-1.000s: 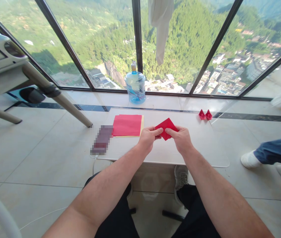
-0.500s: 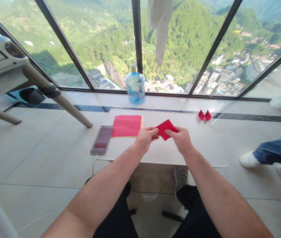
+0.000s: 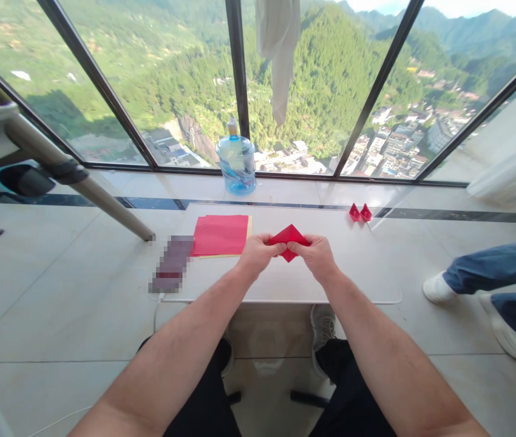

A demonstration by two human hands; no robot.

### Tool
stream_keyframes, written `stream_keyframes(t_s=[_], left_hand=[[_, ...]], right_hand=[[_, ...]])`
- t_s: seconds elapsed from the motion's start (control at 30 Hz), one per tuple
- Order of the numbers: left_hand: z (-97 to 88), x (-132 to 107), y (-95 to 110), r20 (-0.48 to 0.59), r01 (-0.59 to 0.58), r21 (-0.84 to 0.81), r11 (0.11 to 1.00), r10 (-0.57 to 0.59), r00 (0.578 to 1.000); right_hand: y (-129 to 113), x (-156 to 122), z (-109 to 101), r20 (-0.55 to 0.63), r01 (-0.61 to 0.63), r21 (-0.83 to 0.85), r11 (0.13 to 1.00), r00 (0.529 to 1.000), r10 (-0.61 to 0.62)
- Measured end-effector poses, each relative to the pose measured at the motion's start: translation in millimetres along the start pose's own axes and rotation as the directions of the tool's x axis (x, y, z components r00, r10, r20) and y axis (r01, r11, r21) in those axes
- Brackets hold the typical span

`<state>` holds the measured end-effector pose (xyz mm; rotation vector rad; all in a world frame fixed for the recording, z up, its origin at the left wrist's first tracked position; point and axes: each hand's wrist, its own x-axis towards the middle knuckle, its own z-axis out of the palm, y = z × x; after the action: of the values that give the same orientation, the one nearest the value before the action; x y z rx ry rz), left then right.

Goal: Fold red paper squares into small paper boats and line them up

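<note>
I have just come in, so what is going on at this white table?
A person is handling a folded red paper above the white table. The left hand pinches its left side and the right hand its right side, with the thumbs near its middle. To the left lies a stack of red sheets. Two small folded red pieces sit near the table's far right corner.

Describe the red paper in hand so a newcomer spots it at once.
Find the white table in front of the window. Over its middle, the left hand and right hand pinch a folded red paper. It alone is held, a diamond shape, unlike the flat red sheets to its left and the two small red pieces near the table's far right corner.
</note>
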<state>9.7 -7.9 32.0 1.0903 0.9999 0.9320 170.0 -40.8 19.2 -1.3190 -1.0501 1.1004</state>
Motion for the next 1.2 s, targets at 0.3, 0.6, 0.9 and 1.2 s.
stream_keyframes(t_s=[0.3, 0.6, 0.9, 1.2], left_hand=[[-3.3, 3, -2, -0.064, -0.051, -0.071, 0.996, 0.047, 0.997], [-1.4, 3, -4, -0.07, -0.066, -0.059, 0.996, 0.062, 0.996], [-0.7, 1, -3, -0.133, -0.185, 0.049, 0.981, 0.19, 0.973], [1.3, -2, 1, -0.061, -0.063, 0.025, 0.998, 0.064, 0.996]], right_hand=[[-4, 0, -1, -0.08, -0.019, 0.01, 1.0, 0.997, 0.02], [-8, -4, 0, -0.083, 0.025, -0.005, 1.0, 0.996, -0.025], [-10, -1, 1, -0.193, 0.026, 0.045, 0.999, 0.981, -0.017], [-13, -2, 0, -0.163, -0.006, 0.098, 0.995, 0.986, 0.022]])
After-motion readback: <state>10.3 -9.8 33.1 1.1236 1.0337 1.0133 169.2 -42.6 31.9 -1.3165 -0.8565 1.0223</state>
